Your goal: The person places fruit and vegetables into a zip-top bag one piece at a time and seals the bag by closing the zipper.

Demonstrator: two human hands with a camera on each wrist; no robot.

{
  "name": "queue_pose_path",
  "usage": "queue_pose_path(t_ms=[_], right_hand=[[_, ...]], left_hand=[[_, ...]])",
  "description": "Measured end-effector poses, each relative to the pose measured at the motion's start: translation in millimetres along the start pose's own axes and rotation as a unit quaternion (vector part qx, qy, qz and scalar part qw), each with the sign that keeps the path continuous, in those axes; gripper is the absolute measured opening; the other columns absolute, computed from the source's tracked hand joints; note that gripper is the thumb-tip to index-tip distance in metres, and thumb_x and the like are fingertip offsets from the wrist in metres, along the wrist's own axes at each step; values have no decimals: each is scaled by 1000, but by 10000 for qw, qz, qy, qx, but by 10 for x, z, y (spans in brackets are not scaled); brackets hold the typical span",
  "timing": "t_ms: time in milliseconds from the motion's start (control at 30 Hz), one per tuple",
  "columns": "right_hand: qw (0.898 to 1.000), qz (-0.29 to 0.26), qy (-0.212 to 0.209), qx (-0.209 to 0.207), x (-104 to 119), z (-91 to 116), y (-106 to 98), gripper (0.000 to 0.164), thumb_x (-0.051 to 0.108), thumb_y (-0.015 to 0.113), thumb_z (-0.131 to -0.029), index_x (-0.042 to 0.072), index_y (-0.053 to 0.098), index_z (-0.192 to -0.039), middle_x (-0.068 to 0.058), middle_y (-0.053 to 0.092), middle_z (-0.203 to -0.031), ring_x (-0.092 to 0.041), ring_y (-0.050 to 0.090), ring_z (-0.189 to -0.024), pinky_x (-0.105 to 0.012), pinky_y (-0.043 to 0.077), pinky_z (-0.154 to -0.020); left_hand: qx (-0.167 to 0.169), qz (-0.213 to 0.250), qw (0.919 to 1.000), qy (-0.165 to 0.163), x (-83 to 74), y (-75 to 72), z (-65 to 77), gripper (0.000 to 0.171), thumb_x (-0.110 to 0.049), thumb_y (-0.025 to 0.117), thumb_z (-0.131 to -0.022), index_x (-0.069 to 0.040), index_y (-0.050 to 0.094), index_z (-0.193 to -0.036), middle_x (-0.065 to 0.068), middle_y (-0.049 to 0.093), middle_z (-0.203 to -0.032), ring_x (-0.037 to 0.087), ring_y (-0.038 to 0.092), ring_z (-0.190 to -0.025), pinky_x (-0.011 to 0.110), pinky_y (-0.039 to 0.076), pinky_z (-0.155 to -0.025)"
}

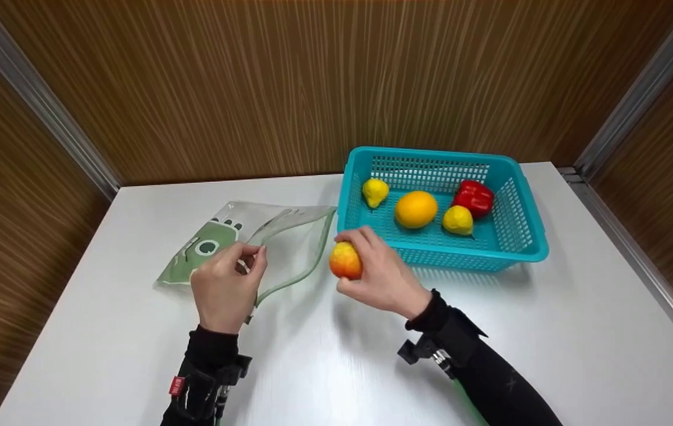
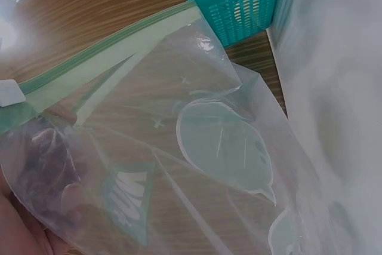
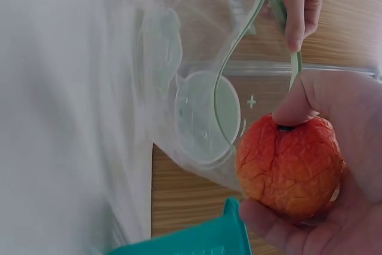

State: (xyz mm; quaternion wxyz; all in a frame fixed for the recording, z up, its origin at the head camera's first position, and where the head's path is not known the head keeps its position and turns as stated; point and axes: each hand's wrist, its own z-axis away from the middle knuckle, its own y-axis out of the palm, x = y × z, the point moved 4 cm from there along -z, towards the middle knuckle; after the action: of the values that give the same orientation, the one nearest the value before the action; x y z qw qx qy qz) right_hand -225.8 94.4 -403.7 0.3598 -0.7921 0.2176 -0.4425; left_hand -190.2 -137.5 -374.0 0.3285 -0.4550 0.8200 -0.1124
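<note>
My left hand [image 1: 226,287] pinches the edge of a clear zip bag [image 1: 289,254] with a green rim and a green cartoon print. The bag's mouth gapes toward the right in the head view. Wrinkled and orange-red, a peach [image 3: 289,165] with a dark stem end sits between the thumb and fingers of my right hand [image 1: 386,275]. In the head view the peach is just right of the bag's mouth and by the near left corner of a teal basket [image 1: 466,254]. Part of the left hand shows through the clear plastic in the left wrist view.
In the basket lie two yellow pears [image 1: 375,193], an orange fruit [image 1: 416,209] and a red bell pepper [image 1: 474,198]. Basket and bag are on a white table [image 1: 324,378]. Wood-grain panels [image 1: 241,89] close off the back and both sides.
</note>
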Motion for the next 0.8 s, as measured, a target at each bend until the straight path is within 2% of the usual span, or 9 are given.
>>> queue_pose_path(t_ms=[300,600,700,800], right_hand=[[9990,-374,-32,255,248,-238,287,55,28,71,-75,22,50,-125,-1,53,-117,-16,56,-96,-30,53,-82],[9981,163,160,566,246,-434,561,59,34,68,-79,16,48,-132,-6,56,-124,-19,59,-98,-32,54,-85],[9970,325,75,705,236,-445,638,60,36,66,-81,15,47,-135,-6,57,-127,-19,59,-100,-32,54,-88],[9970,420,-17,651,244,-465,673,59,36,67,-81,14,49,-133,-7,59,-126,-20,60,-101,-33,54,-89]], left_hand=[[81,-19,9999,90,-12,40,0,12,-20,73,-80,-14,68,-71,-3,64,-59,14,60,-50,25,41,-47],[213,62,9995,218,-80,92,39,11,-20,71,-81,-14,68,-73,-3,65,-59,12,60,-50,22,42,-47],[112,10,9996,265,-71,71,43,10,-18,72,-80,-15,68,-72,-4,64,-58,10,58,-49,21,41,-46],[-26,-8,9996,274,-60,33,16,10,-17,73,-79,-15,67,-71,-3,63,-58,10,57,-48,22,40,-46]])
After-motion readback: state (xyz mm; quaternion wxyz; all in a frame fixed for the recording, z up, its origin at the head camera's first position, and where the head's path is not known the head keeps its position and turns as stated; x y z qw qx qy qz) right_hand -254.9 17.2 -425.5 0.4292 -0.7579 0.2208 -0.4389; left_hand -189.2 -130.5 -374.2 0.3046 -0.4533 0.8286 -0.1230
